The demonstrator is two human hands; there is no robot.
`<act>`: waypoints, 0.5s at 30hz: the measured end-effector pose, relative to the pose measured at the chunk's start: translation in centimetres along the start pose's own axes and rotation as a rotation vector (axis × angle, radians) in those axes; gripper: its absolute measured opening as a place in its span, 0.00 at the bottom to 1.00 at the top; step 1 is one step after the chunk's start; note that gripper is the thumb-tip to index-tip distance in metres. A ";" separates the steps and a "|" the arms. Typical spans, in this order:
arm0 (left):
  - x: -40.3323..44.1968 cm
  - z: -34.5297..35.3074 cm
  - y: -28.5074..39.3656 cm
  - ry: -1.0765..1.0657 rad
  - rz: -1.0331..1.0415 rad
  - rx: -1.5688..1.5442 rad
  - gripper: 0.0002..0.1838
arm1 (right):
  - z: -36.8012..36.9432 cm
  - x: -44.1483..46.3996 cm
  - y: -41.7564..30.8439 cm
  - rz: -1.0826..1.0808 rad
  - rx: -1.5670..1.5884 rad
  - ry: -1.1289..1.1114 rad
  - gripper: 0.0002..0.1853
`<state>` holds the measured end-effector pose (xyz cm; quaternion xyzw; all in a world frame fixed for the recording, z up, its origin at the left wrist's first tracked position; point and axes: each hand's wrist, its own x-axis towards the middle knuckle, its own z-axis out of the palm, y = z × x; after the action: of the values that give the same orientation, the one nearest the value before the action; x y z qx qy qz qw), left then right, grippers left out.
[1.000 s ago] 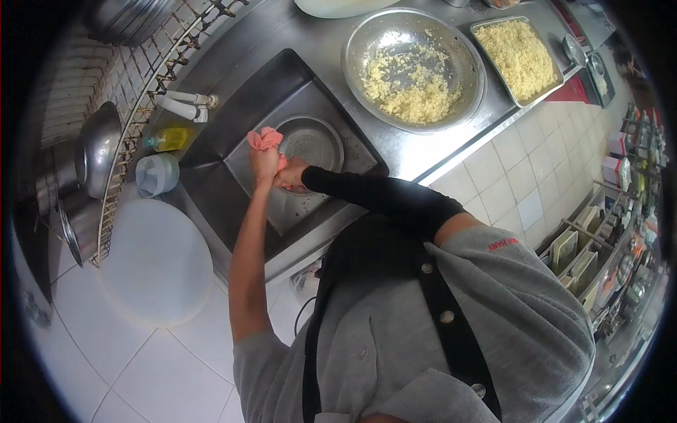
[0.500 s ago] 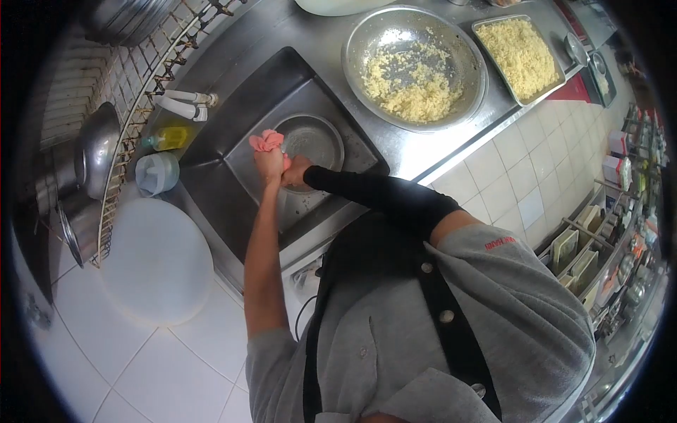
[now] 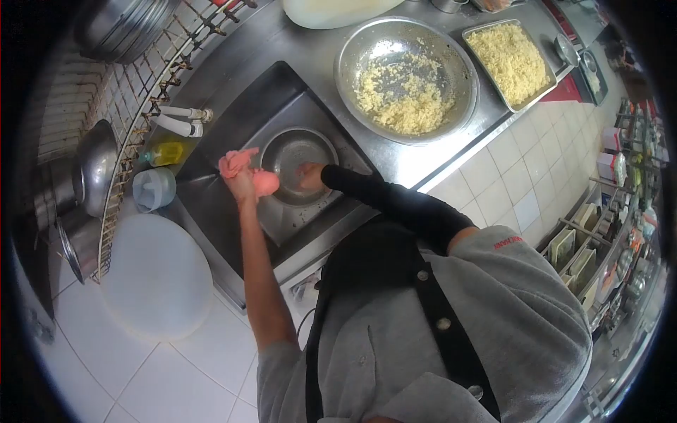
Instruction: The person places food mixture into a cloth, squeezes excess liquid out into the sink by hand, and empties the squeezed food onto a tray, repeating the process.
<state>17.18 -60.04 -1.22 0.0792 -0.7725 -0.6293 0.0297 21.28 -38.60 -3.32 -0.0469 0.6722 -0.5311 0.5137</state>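
My left hand (image 3: pixel 242 185) is closed around a pink cloth (image 3: pixel 265 182), which bunches out on both sides of the fist over the left part of the sink (image 3: pixel 282 92). Inside the sink sits a round metal bowl (image 3: pixel 288 149), wet inside. My right hand (image 3: pixel 311 176), at the end of a black sleeve, is over the right part of this bowl. Its fingers point left, loosely apart, with nothing visible in them. Whether they touch the bowl cannot be made out.
On the steel counter, a large metal bowl (image 3: pixel 345 77) and a tray (image 3: pixel 518 108) hold yellow crumbly food. White faucet handles (image 3: pixel 180 121), a yellow liquid bottle (image 3: pixel 166 154) and a plastic container (image 3: pixel 154 189) line the sink's left. A wire rack (image 3: pixel 127 151) holds metal bowls. A round white lid (image 3: pixel 156 275) stands below.
My hands have come apart. The left has moved left with the pink cloth, while the right has let go of it and is now over the bowl in the sink.
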 end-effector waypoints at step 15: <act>-2.7 0.9 8.1 -0.590 -0.234 -0.615 0.08 | 2.6 -2.1 -6.2 -0.352 0.721 -0.616 0.08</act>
<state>18.99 -57.20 6.70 -0.0293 -0.5104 -0.8248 -0.2414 21.18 -41.75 2.94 -0.1336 0.2451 -0.7697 0.5742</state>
